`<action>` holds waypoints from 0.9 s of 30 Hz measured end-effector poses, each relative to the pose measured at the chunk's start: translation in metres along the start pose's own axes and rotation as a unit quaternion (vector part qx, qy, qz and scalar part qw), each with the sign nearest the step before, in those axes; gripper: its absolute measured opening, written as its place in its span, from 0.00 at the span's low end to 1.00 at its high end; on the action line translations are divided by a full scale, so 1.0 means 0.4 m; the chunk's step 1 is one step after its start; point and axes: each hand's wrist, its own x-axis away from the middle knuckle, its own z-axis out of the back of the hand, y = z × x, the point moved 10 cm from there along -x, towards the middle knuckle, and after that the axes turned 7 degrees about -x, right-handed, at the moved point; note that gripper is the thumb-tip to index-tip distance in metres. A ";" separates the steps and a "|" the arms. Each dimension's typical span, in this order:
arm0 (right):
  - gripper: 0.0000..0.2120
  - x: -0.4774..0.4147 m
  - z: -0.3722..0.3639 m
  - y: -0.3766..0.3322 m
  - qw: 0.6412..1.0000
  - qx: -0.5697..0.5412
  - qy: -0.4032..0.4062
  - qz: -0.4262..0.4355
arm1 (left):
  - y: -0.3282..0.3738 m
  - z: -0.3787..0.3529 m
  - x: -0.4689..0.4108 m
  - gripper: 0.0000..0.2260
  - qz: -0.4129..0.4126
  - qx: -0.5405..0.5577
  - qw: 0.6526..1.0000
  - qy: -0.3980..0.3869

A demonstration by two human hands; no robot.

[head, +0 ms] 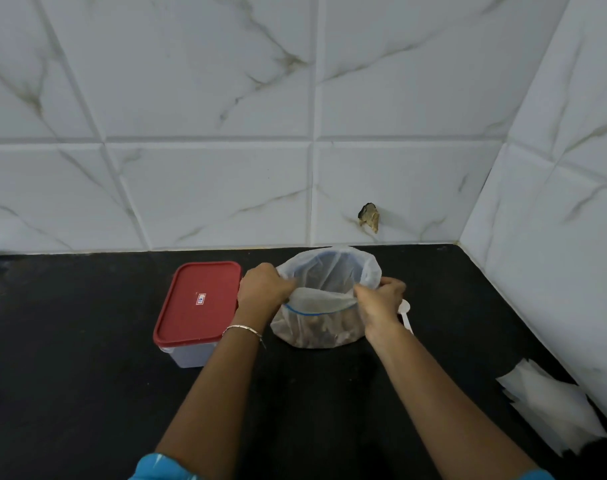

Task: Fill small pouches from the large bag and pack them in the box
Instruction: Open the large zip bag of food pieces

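A large clear plastic bag (324, 322) with a blue zip line stands open on the black counter, brown pieces showing in its bottom. My left hand (262, 291) grips the bag's rim on the left side. My right hand (380, 301) pinches the folded-down rim on the right. A clear box with a red lid (200, 303) sits shut just left of the bag, touching my left wrist area. A pile of small clear pouches (551, 403) lies at the right, near the side wall.
A white plastic spoon (406, 315) lies on the counter behind my right hand. The black counter (70, 341) ends at tiled walls behind and on the right. A chipped hole (368, 216) marks the back wall.
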 end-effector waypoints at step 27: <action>0.17 -0.054 -0.045 0.043 0.977 -0.112 -0.091 -0.154 | -0.018 -0.178 0.016 0.52 0.142 0.582 0.786 -0.152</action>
